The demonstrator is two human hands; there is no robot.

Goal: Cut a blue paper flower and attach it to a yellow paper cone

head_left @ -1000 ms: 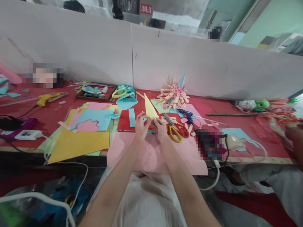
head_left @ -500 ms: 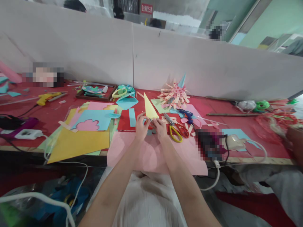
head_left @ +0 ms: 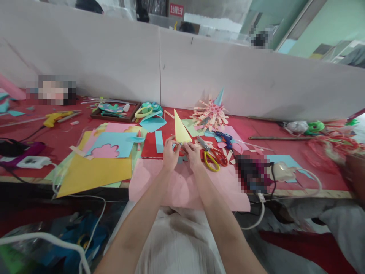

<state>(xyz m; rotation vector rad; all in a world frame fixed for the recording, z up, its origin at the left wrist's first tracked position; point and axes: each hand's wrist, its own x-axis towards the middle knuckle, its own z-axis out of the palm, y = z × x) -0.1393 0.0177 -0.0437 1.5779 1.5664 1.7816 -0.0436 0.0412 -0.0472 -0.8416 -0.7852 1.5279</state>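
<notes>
A pale yellow paper cone (head_left: 180,130) stands point-up between my hands at the middle of the table. My left hand (head_left: 171,154) grips its lower left edge with bent fingers. At the lower right edge, my right hand (head_left: 193,154) pinches it in the same way. What lies under the fingertips is hidden. Beneath my wrists is a pink paper sheet (head_left: 148,182). Scissors (head_left: 211,161) with yellow and red handles lie just right of my right hand. A light blue paper strip (head_left: 159,142) rests on red paper left of the cone.
A spiky pink paper piece with a blue cone (head_left: 212,112) stands behind. A blue glue gun (head_left: 226,140) lies to the right, a yellow glue gun (head_left: 55,118) far left. Coloured paper sheets (head_left: 105,171) are stacked at left. A white plug (head_left: 281,171) and cables sit right.
The cone's tip has shifted very slightly right; both hands keep their grip on it. At the far right edge, a blurred shape of another person has moved.
</notes>
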